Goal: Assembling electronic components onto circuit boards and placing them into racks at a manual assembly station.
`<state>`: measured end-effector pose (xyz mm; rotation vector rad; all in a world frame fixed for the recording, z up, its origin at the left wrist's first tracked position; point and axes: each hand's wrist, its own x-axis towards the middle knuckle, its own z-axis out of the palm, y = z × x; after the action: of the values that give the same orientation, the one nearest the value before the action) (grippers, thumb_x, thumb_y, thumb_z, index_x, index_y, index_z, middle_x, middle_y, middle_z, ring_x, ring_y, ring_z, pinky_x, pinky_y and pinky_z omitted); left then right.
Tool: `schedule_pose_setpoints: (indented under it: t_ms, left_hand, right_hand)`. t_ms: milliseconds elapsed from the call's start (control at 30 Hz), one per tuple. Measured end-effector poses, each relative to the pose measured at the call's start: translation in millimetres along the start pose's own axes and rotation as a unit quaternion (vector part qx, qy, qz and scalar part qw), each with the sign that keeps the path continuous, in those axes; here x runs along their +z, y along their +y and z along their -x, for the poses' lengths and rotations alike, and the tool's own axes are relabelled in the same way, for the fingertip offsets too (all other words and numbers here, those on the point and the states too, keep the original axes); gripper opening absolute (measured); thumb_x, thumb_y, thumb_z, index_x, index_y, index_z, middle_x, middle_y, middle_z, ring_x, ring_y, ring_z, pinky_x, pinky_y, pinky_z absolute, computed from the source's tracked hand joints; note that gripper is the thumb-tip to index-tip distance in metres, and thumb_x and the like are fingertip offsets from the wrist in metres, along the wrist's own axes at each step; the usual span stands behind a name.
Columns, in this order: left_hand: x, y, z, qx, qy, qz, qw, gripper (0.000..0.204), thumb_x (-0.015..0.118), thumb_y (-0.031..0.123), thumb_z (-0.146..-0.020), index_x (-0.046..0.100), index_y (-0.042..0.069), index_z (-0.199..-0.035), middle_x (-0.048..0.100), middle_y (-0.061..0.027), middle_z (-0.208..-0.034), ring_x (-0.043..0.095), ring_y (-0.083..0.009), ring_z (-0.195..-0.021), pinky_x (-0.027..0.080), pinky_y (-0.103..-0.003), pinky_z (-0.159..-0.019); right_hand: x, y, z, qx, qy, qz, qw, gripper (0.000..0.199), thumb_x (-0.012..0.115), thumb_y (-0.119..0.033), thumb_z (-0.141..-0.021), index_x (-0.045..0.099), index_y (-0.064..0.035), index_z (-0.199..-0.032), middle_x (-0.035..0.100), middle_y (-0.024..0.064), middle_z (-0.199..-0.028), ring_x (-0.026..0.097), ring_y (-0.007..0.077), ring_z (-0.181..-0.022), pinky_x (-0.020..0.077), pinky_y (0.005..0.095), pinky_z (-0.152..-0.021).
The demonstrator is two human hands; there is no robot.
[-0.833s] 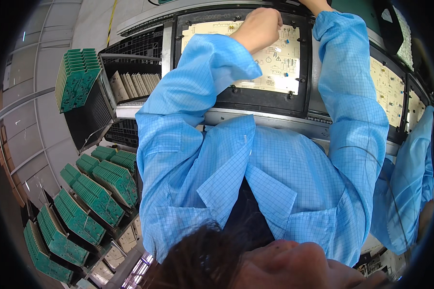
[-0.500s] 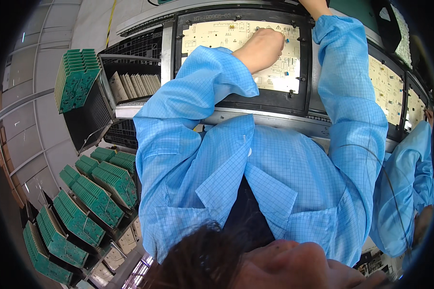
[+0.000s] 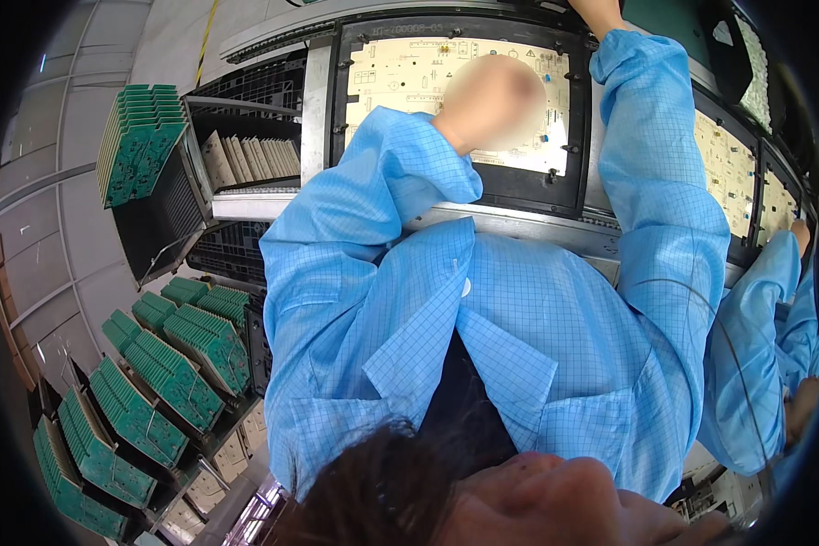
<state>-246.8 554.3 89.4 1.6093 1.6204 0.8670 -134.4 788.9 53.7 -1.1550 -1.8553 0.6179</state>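
Lt-blue coat (image 3: pixel 528 337): thin woven cloth, fine dark grid, rumpled at the sleeves. Green PCBs (image 3: pixel 191 375), bg L: thin flat rectangles on edge, tight ridged rows, shiny faces. Blk frame (image 3: pixel 528 189) ahead of the torso: rectangular, matte, stubby clips (image 3: pixel 571 148) round its border. Cream PCB (image 3: pixel 405 86): smooth flat rectangle w/ fine dark printing, set inside blk frame, partly under L hand. Metal rail (image 3: pixel 537 227): long, silvery, straight-edged, btwn coat & blk frame. L hand (image 3: pixel 491 102): over cream PCB, blurred to a rounded shape; can't tell if fingers are spread, together or pinching sth, nor if they touch. Pale boards (image 3: pixel 255 159): thin slabs on edge, L of blk frame. R hand (image 3: pixel 597 13): cut off by top edge; can't tell finger pos. or grip. Blue part (image 3: pixel 546 139): tiny, on cream PCB, just R of L hand.
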Motion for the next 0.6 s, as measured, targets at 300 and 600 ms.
schedule_pose_setpoints:
  t_ms: [300, 600]
  left_hand:
    - [-6, -14, 15, -0.06, 0.034, 0.06, 0.996, 0.012, 0.067, 0.005, -0.077, 0.074, -0.002, -0.085, 0.07, -0.0192, -0.076, 0.069, -0.0284, -0.071, 0.054, -0.037, -0.07]
    - [24, -12, 12, 0.012, 0.033, -0.039, 0.999, 0.018, 0.065, 0.007, -0.083, 0.071, -0.003, -0.096, 0.072, -0.017, -0.082, 0.07, -0.0256, -0.072, 0.056, -0.034, -0.07]
  right_hand:
    - [-55, -78, 85, 0.093, -0.32, -0.038, 0.942, 0.011, 0.065, -0.009, -0.086, 0.066, 0.001, -0.091, 0.068, 0.0102, -0.075, 0.067, 0.0181, -0.071, 0.0501, 0.0314, -0.061]
    - [-81, -71, 134, 0.119, -0.211, -0.058, 0.969, 0.015, 0.068, -0.013, -0.09, 0.071, -0.0011, -0.099, 0.065, -0.0005, -0.077, 0.058, 0.005, -0.067, 0.0446, 0.02, -0.056]
